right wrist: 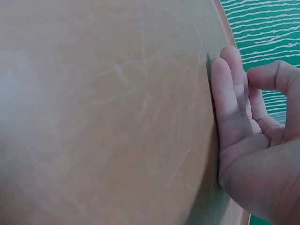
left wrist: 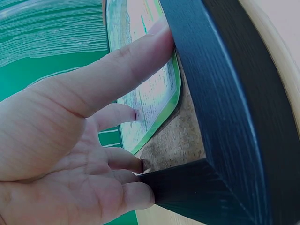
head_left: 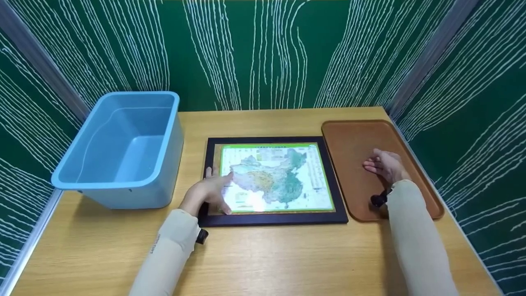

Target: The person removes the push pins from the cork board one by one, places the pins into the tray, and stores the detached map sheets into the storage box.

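Note:
A black-framed map (head_left: 273, 179) lies flat on the wooden table (head_left: 254, 255), its green-bordered sheet (left wrist: 154, 93) set on cork. My left hand (head_left: 211, 190) rests on the frame's left side with fingers spread over the map and the black frame edge (left wrist: 220, 108). Its fingers (left wrist: 126, 65) are nearly straight and touch the sheet. My right hand (head_left: 384, 164) lies on the brown tray (head_left: 353, 172) to the right of the frame. In the right wrist view its relaxed fingers (right wrist: 229, 93) rest on the tray surface (right wrist: 108, 112), holding nothing.
A light blue plastic tub (head_left: 123, 148) stands at the table's left, with nothing visible inside. Green walls with white lines enclose the table at the back and both sides. Bare wood runs along the near edge of the table.

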`<state>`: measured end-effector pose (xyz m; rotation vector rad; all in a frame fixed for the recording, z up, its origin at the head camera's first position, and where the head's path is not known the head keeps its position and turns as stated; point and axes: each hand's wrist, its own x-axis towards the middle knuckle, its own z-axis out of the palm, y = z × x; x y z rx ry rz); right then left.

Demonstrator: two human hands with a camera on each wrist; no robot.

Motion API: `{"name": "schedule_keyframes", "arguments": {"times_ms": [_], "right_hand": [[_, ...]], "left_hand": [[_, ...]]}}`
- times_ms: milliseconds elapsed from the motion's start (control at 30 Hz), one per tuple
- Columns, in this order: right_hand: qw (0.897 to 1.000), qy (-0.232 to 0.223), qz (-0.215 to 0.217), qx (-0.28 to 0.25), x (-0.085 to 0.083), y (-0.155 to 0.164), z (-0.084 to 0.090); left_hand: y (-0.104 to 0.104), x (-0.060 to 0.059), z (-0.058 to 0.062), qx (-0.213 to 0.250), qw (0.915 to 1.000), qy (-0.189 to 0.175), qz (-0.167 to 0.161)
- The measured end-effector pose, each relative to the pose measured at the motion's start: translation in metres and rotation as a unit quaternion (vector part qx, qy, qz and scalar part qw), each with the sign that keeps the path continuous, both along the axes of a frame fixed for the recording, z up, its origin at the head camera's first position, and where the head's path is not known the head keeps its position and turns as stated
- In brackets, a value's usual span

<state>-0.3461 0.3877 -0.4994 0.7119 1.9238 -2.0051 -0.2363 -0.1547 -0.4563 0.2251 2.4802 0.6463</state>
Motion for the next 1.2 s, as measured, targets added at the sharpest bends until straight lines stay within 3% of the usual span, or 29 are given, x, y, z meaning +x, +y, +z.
{"name": "schedule_keyframes", "arguments": {"times_ms": [400,933,1200], "right_hand": [[0.999,0.003,0.021,0.027,-0.0028,-0.0008,0.0015],[1.000,0.005,0.017,0.006,-0.0013,-0.0012,0.0008],[0.999,0.006,0.038,0.023,-0.0011,-0.0004,0.0007]], "left_hand": [[-0.0001,-0.0003,0.0005,0.010,0.9999,-0.005,0.007],[-0.0014,0.0003,0.0020,0.009,0.9999,-0.009,-0.001],[-0.0017,-0.0009,0.0003,0.004,0.9999,-0.001,-0.011]]}}
